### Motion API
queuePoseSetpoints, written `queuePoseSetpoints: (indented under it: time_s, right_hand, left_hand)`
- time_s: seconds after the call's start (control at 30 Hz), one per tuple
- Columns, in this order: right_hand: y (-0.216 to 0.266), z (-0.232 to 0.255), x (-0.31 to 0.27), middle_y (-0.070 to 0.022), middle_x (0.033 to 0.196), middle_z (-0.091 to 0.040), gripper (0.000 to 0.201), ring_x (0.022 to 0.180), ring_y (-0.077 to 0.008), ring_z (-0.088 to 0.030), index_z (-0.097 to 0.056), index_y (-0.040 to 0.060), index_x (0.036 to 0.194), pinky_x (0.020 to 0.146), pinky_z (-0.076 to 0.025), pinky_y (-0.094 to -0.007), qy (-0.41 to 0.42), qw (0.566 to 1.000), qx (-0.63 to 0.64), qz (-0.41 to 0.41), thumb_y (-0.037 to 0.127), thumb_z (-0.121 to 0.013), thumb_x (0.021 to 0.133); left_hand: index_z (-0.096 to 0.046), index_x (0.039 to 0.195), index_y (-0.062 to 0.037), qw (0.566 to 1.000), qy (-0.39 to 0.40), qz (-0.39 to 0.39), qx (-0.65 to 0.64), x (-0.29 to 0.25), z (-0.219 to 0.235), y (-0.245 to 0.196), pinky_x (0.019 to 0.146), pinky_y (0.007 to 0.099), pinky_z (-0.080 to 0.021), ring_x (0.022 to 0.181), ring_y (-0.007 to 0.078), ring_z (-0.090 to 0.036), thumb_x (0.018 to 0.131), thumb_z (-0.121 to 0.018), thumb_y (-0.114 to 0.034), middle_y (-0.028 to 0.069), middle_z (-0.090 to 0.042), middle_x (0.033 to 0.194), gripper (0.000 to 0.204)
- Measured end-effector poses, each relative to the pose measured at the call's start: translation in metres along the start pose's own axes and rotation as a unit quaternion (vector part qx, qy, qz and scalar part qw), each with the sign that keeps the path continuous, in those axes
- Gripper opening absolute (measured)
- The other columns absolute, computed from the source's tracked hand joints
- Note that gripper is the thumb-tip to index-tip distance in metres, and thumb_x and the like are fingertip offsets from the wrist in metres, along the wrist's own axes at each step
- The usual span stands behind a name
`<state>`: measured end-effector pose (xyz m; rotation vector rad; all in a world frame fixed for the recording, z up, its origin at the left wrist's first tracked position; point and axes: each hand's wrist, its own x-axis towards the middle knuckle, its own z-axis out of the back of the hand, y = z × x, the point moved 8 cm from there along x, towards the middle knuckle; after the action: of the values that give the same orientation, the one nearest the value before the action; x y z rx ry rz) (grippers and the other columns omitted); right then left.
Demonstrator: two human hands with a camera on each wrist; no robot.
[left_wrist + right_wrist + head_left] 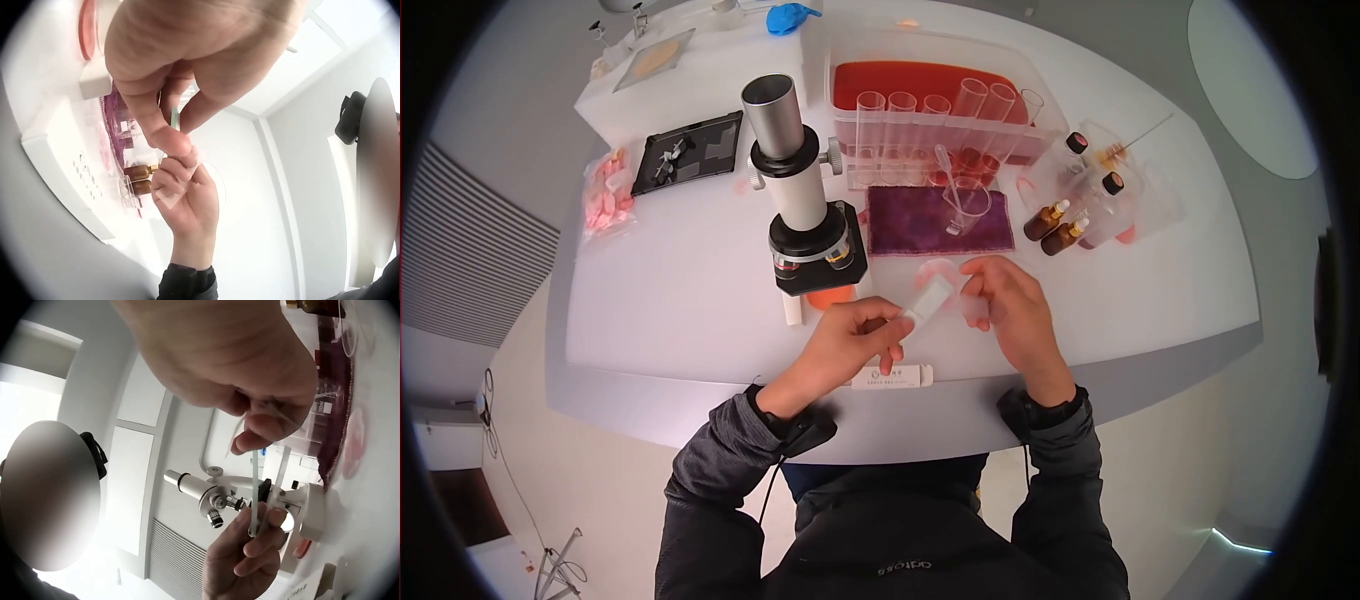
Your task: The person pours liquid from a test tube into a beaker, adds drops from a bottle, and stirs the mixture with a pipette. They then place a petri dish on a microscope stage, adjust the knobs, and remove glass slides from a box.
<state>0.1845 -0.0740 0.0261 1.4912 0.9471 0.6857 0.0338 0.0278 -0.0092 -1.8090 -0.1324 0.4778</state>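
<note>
My left hand (860,333) pinches a glass slide (930,303) by its near end, between thumb and fingers, over the front of the table. From the side, in the right wrist view, the slide (255,487) shows as a thin greenish edge. Close to its far end is my right hand (1012,308), fingers curled around a thin, translucent whitish sheet (974,306). Part of this sheet (169,199) lies against the palm in the left wrist view. A round pinkish dish (938,269) sits just beyond the slide.
A microscope (800,190) stands left of centre. Behind the purple mat (900,225), test tubes (870,125) line a clear tub of red liquid. A small beaker (966,207) holds a dropper. Brown dropper bottles (1065,237) stand right. A white box (887,377) lies at the front edge.
</note>
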Motion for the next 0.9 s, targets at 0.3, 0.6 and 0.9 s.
queuePoseSetpoints:
  time_s: [0.3, 0.6, 0.9]
  right_hand:
    - [-0.004, -0.014, -0.003, 0.0017, 0.084, -0.060, 0.016, 0.075, -0.0042, -0.052, -0.063, 0.0026, 0.110, 0.063, -0.041, -0.0191, -0.005, 0.993, -0.109, 0.051, 0.008, -0.062, 0.095]
    - [0.010, -0.034, -0.005, -0.0022, 0.083, -0.062, 0.010, 0.073, -0.0066, -0.056, -0.065, 0.0011, 0.103, 0.065, -0.045, -0.0222, -0.026, 0.967, -0.190, 0.167, 0.002, -0.064, 0.092]
    - [0.019, -0.047, -0.007, -0.0068, 0.081, -0.063, 0.013, 0.067, -0.0162, -0.060, -0.065, 0.0033, 0.101, 0.060, -0.048, -0.0264, -0.016, 0.928, -0.266, 0.261, 0.000, -0.066, 0.088]
  left_hand:
    - [-0.063, 0.099, 0.0048, 1.000, 0.013, 0.000, 0.010, -0.002, -0.001, 0.001, 0.051, 0.0211, -0.043, 0.055, 0.0081, -0.058, 0.097, -0.062, -0.016, 0.0043, -0.064, 0.069, 0.021]
    - [-0.062, 0.100, 0.0053, 0.999, 0.036, 0.038, 0.002, -0.004, -0.006, 0.001, 0.054, 0.0229, -0.048, 0.057, 0.0115, -0.060, 0.097, -0.061, -0.011, 0.0067, -0.063, 0.073, 0.016]
    - [-0.061, 0.107, 0.0048, 0.996, 0.074, 0.047, 0.037, -0.003, -0.010, 0.002, 0.056, 0.0247, -0.048, 0.057, 0.0133, -0.062, 0.097, -0.060, -0.011, 0.0089, -0.065, 0.075, 0.018]
